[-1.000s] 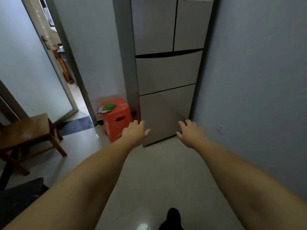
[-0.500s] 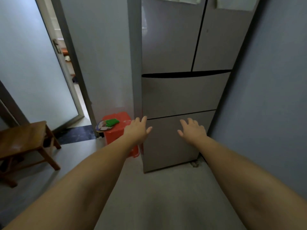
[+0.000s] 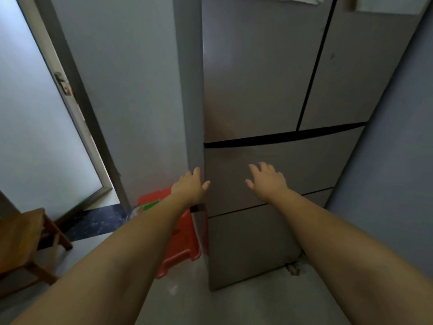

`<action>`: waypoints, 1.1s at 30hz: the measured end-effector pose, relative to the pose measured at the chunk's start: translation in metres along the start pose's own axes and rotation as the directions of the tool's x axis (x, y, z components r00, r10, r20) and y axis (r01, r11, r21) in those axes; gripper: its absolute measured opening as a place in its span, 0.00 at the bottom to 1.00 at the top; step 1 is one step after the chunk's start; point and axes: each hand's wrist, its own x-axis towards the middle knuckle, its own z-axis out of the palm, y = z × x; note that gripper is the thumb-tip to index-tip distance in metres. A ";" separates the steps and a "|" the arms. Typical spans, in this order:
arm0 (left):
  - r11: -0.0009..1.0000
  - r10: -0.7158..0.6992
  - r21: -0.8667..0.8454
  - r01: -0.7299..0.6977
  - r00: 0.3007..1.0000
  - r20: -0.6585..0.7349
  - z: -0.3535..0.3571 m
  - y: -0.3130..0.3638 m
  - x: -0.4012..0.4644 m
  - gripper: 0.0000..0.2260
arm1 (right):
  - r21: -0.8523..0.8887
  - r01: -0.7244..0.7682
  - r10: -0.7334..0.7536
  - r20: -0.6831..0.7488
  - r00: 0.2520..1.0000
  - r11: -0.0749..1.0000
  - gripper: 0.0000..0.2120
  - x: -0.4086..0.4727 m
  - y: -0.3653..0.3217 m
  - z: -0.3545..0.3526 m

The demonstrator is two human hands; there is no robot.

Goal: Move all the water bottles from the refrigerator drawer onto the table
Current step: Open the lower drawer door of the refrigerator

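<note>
A tall grey metal refrigerator [image 3: 269, 90] fills the upper centre and right of the frame, with two upper doors and two drawers stacked below. The upper grey refrigerator drawer [image 3: 304, 160] sits at mid-frame and is closed, as is the lower grey drawer [image 3: 246, 242] beneath it. No water bottles can be seen, since whatever the drawers hold is hidden behind their closed fronts.

Both bare arms reach forward from the bottom of the frame. The left hand [image 3: 189, 185] hovers at centre frame, over the refrigerator's left edge, fingers spread and relaxed, holding nothing. The right hand [image 3: 267, 180] is just right of centre, in front of the upper drawer's face, fingers also spread and empty; whether it touches the front cannot be told.

An orange-red plastic stool [image 3: 182, 240] stands on the floor beside the refrigerator's left side, with a small green object [image 3: 151, 205] on top. A brown wooden stool [image 3: 21, 240] is at the lower left, below a frosted glass door [image 3: 35, 127].
</note>
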 end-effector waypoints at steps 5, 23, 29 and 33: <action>0.993 -0.007 -0.114 0.007 1.000 0.004 0.003 -0.002 0.059 0.30 | 0.078 -0.005 0.010 -0.057 0.998 0.997 0.28 0.057 -0.008 -0.008; 0.883 0.030 -0.467 -0.048 0.998 -0.046 0.021 0.006 0.112 0.26 | 0.070 0.072 -0.067 -0.072 0.995 0.995 0.27 0.097 -0.021 -0.005; 0.938 0.113 -0.318 -0.137 0.989 -0.092 0.029 0.027 0.040 0.27 | 0.023 0.123 -0.121 -0.085 0.989 0.992 0.30 0.037 0.008 0.006; 0.943 0.102 -0.299 -0.146 0.982 -0.157 0.039 0.058 -0.024 0.22 | 0.108 0.161 -0.149 -0.104 0.983 0.981 0.30 -0.015 0.033 0.007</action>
